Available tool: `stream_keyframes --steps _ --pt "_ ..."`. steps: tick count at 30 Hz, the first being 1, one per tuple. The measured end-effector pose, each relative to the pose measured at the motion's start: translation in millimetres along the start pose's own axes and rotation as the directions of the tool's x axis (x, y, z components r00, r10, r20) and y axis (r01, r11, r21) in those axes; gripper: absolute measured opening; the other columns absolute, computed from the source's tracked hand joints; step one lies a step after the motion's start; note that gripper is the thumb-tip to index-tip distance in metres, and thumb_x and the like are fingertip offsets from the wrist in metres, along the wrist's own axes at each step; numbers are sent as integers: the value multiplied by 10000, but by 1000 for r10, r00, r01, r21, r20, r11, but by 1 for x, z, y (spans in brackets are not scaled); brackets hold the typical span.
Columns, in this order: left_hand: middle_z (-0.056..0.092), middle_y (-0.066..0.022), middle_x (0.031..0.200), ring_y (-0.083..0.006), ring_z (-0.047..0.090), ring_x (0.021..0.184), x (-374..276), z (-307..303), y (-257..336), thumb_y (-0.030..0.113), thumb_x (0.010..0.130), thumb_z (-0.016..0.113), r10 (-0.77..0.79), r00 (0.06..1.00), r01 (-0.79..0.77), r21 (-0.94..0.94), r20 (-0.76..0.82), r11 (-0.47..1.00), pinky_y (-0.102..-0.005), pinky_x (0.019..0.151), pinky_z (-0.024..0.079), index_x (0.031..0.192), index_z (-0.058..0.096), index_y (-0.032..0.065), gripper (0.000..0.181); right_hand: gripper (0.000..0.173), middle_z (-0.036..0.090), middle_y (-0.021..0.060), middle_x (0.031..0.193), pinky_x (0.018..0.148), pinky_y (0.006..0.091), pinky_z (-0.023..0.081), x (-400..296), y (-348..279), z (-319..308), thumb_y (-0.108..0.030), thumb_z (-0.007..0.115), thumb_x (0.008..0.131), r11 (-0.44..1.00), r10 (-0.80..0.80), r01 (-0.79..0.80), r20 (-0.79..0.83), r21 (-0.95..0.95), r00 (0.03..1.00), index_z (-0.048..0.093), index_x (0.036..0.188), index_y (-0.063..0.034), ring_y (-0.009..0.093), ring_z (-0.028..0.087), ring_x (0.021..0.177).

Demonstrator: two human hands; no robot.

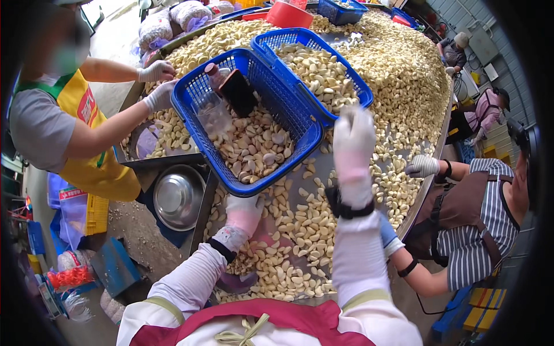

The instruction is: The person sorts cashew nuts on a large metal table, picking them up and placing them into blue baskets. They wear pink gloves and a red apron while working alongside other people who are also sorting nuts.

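Note:
Peeled garlic cloves (303, 225) cover the metal sorting table before me. My left hand (244, 212), in a white glove, is at the near edge of a large blue plastic basket (318, 140); its fingertips are hidden below the rim. That basket holds discoloured or partly skinned garlic cloves (255, 151), a clear plastic cup (212, 114), a red-capped bottle (214, 73) and a dark phone-like object (239, 93). My right hand (355, 129), gloved too, is raised at the near corner of a second blue basket (367, 93) full of cloves; whether it holds anything cannot be told.
At left a co-worker's gloved hands (160, 91) are beside the large basket. A striped-sleeved co-worker's gloved hand (422, 166) is at the right table edge. A steel bowl (179, 194) stands left of the table. A red container (289, 15) is at the far side.

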State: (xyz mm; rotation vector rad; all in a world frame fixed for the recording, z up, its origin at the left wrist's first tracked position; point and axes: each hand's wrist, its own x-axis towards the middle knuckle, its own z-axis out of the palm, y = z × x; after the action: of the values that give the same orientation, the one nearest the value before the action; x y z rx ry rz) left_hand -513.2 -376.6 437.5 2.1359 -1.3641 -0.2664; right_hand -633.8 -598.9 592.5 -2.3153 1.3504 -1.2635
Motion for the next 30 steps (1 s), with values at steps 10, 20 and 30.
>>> stream_keyframes --steps 10,20,30 --pt "674 -192 1139 -378 622 1073 5 26 22 283 844 703 -142 990 138 95 27 986 -504 906 482 1292 637 125 479 974 289 186 1633 1222 551 203 -113 18 76 -597 677 824 871 327 153 784 -466 529 331 1586 -100 397 249 1507" --pt "565 -192 1219 -378 575 1090 -66 -20 -7 337 686 840 -254 958 241 106 136 965 -462 907 506 1355 574 131 749 501 645 133 1142 970 438 481 -172 1 -26 -307 771 785 977 34 156 829 -145 557 649 1205 -62 333 592 1093" --pt "702 -88 878 -272 672 797 4 29 -21 168 921 647 -81 953 86 -5 292 996 -377 745 543 981 731 52 156 138 675 121 929 745 403 572 -209 3 21 -100 572 926 966 -43 243 873 -88 486 697 955 -52 279 708 900"
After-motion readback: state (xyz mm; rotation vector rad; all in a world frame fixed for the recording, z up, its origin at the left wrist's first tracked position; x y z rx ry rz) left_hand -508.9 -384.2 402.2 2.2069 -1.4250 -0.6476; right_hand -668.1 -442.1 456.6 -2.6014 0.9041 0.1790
